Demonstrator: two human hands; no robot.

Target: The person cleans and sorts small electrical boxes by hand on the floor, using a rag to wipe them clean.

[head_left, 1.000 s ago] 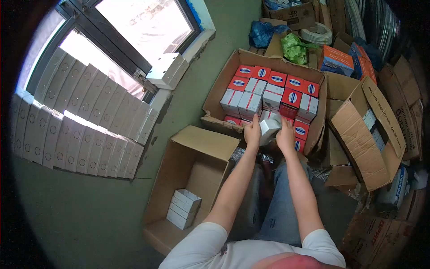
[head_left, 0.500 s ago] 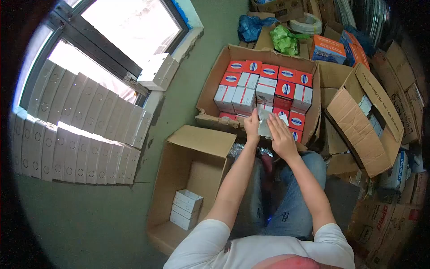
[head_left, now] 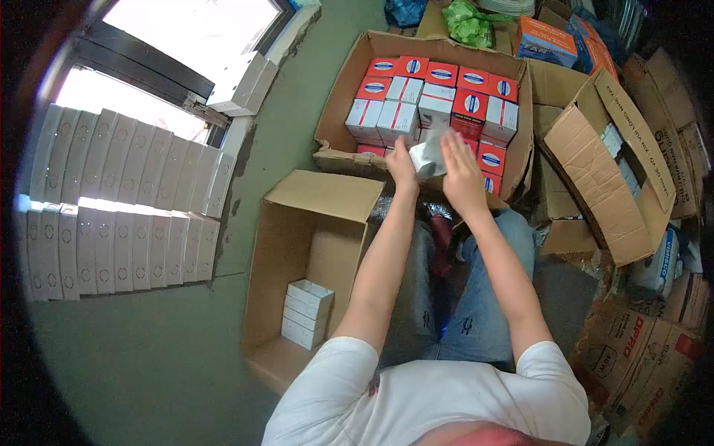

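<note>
Left hand [head_left: 402,166] grips a white box [head_left: 427,162]; right hand [head_left: 462,178], open, fingers straight, is against its side. Beyond both, 1 carton [head_left: 351,163] holds packs [head_left: 398,119].

The person's left hand [head_left: 402,168] and right hand [head_left: 462,172] hold a small white box [head_left: 428,159] between them, just above the near edge of a large carton [head_left: 338,111] packed with red boxes [head_left: 442,74] and white boxes [head_left: 397,117]. Beside it, a second open carton [head_left: 305,192] contains a stack of white pieces [head_left: 305,320]. A green plastic bag [head_left: 467,25] lies behind the large carton.
</note>
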